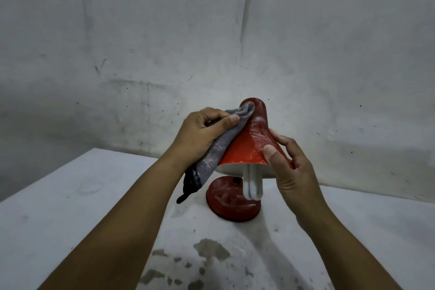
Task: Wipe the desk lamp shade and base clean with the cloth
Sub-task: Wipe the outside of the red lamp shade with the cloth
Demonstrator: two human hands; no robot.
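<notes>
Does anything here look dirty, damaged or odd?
Yes. The red lamp shade and base carry whitish dusty smears, and the white tabletop has dark blotchy stains near its front edge. The bulb sticks out below the shade's rim.

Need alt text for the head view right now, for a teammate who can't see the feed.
A person's left hand presses a grey cloth against the red lamp shade, while the right hand steadies the shade's rim. A white bulb hangs below the shade, above the smeared red base on a white table.
</notes>
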